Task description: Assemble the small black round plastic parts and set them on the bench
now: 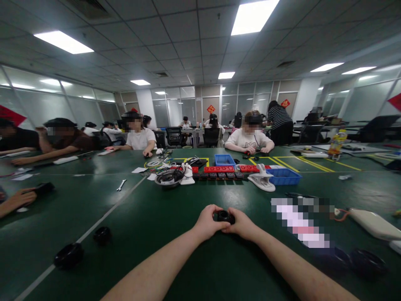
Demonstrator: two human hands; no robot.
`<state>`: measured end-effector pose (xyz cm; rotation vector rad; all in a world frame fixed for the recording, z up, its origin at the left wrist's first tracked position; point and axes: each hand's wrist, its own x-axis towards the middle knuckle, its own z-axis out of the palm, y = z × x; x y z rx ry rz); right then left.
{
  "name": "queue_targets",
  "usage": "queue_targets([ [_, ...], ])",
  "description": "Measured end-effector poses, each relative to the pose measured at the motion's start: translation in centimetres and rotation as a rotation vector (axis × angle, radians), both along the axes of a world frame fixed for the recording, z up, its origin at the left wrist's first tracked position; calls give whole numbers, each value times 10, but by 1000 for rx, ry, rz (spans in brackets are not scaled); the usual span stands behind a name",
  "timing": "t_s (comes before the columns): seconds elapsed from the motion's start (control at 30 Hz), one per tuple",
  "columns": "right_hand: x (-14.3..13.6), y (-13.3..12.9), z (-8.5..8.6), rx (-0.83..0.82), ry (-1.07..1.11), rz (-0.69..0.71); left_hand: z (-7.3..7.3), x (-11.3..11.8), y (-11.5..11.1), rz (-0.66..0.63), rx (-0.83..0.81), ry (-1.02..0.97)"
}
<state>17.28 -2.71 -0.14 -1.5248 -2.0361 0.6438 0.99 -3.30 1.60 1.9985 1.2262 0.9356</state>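
Observation:
A small black ring-shaped part [223, 215] with a round opening on top is between my two hands, at the middle of the green table [175, 259]. My left hand [207, 222] curls around its left side, thumb at the front. From the right, my right hand [240, 224] grips the same part, and the two thumbs meet in front of it. The fingers partly cover it, so its exact kind does not show. Similar black rings lie at the left, a larger one [68, 255] and a smaller one [102, 235]. Another black ring [368, 263] lies at the lower right.
Ahead are a blue bin [284, 177], a smaller blue bin [224, 159], a white stand [262, 179], and a round tray [169, 177] with cables. A wrench [121, 185] lies to the left. A blurred-out flat object [300, 225] lies right. Co-workers sit around the table.

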Motion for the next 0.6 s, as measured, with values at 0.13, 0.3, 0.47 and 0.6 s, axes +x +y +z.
queue_targets([
  [0.13,-11,-6,0,89,-112,-106,-4,5,-3,133,55,30],
  [0.3,-29,-19,6,198,-274,-293,-6,9,-3,239,152,86],
  [0.47,-25,-21,13,134,-146,-215,-4,4,1,117,133,52],
  [0.6,-5,-15,18,-18,90,63,3,-7,3,-82,74,26],
])
